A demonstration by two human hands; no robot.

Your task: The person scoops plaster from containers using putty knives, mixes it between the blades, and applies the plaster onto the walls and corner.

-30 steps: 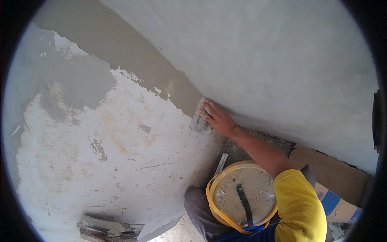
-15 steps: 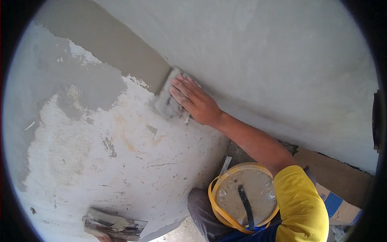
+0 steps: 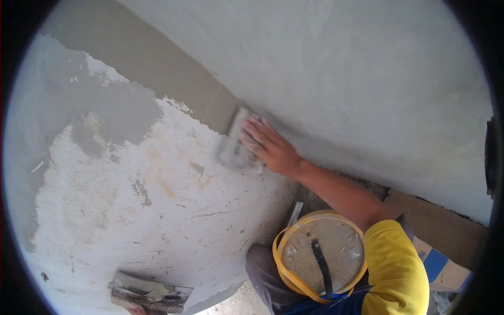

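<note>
My right hand presses a flat plastering trowel against the wall, its fingers spread over the back of the blade. The blade is slightly blurred by motion. It sits at the lower end of a smooth, damp-looking grey plaster strip that runs along the corner between two walls. At the lower left, my left hand holds a second flat trowel, smeared with grey plaster. Only a little of that hand shows at the picture's lower edge.
Bare, scuffed white wall lies below the strip; a smooth grey wall rises at right. A round, dusty thing with a yellow rim and black strap stands by my knee. Cardboard lies at the right wall's foot.
My right hand and its trowel have slid down and to the right along the corner. More smoothed plaster shows behind the blade, with a thin line across it. The left trowel has barely moved.
</note>
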